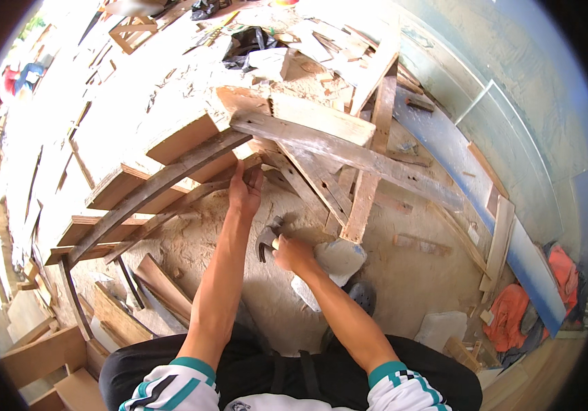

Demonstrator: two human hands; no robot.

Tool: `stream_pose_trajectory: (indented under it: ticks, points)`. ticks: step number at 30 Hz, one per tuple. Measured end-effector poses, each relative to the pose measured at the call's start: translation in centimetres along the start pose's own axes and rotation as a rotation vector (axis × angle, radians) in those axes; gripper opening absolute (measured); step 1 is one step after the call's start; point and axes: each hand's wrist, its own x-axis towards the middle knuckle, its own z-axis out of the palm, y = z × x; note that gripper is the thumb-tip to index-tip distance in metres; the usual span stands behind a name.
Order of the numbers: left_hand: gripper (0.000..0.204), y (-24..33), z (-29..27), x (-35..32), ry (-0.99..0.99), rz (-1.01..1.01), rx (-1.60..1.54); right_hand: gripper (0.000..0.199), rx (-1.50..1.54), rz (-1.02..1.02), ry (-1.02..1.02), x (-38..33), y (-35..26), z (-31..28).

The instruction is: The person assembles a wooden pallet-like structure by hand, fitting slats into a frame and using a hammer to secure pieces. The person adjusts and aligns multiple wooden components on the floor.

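My left hand (pixel 244 192) reaches up to the inner end of a slatted wooden frame. Its fingers are stretched out and touch the wood from below, next to the curved rail (pixel 164 175). Several short boards (pixel 183 139) lie across this frame, which leans on dark legs (pixel 74 298) at the left. My right hand (pixel 294 254) is closed round the handle of a claw hammer (pixel 266 240), held low with its head toward my left arm. Most of the handle is hidden by the fingers. Just above the hammer stands a nailed timber trestle (pixel 359 205), with a long weathered beam (pixel 307 137) across it.
A pale stone block (pixel 340 260) lies by my dark clog (pixel 361 296). Loose planks (pixel 126 315) lean at lower left. Black plastic (pixel 249 44) and wood scraps are strewn behind. Along the right wall run a blue-white board (pixel 472 185) and orange cloth (pixel 509 316).
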Motion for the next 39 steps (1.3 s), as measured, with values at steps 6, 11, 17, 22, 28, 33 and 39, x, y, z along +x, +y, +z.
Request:
stream_pose_trajectory:
  ticks: [6, 11, 17, 22, 28, 33, 39]
  points:
    - [0.035, -1.1, 0.8, 0.1, 0.133, 0.076, 0.004, 0.045, -0.009, 0.035, -0.043, 0.1, -0.2, -0.3]
    - [0.042, -1.0, 0.7, -0.1, 0.133, 0.112, 0.055, 0.050, 0.011, 0.046, -0.085, -0.1, -0.8, -0.8]
    - [0.043, -1.4, 1.7, -0.8, 0.197, 0.134, 0.096, 0.057, 0.027, 0.028, -0.082, 0.4, -0.1, -0.4]
    - [0.045, -1.6, 1.5, -0.6, 0.214, 0.165, 0.128, 0.058, 0.011, 0.042, -0.128, 0.7, -0.3, -0.6]
    - [0.035, -1.3, 2.5, -1.6, 0.216, 0.192, 0.216, 0.055, 0.016, 0.046, -0.010, 0.5, -0.5, 0.5]
    - [0.035, 0.0, 2.1, -2.2, 0.234, 0.086, 0.363, 0.051, -0.335, -0.054, -0.118, -2.5, -5.5, -5.1]
    - [0.040, 2.0, -0.3, -0.4, 0.398, 0.150, 0.219, 0.031, -0.277, -0.385, -0.012, -13.4, -16.6, -22.5]
